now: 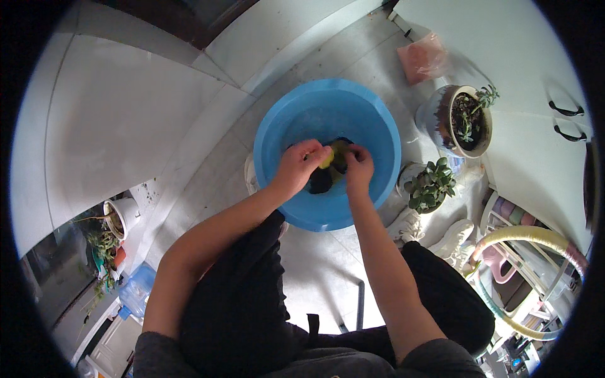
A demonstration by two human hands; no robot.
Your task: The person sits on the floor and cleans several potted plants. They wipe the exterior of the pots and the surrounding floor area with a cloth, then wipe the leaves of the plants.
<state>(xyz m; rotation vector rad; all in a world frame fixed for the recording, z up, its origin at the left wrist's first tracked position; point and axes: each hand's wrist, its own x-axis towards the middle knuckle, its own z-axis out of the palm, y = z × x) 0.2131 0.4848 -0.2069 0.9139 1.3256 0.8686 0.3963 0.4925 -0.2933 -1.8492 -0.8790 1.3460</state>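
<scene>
A round blue plastic basin (326,212) stands on the floor between my knees. Dark wet-looking cloth (321,182), partly olive in colour, lies bunched at its bottom. My left hand (298,165) reaches in from the left, its thumb and fingers pinched on a small yellow-green piece (327,159); whether this is soap or part of the cloth I cannot tell. Just to the right, the fingers of my right hand (360,167) are curled on the dark olive cloth (339,153). My hands are a short distance apart, and the fingers partly hide what they hold.
Right of the basin stand a potted succulent (430,186) and a larger ceramic pot (453,123) with a plant. A pink plastic bag (424,59) lies by the white cabinet (520,85). White shoes (451,241) and a wrapped hoop (524,231) are at lower right.
</scene>
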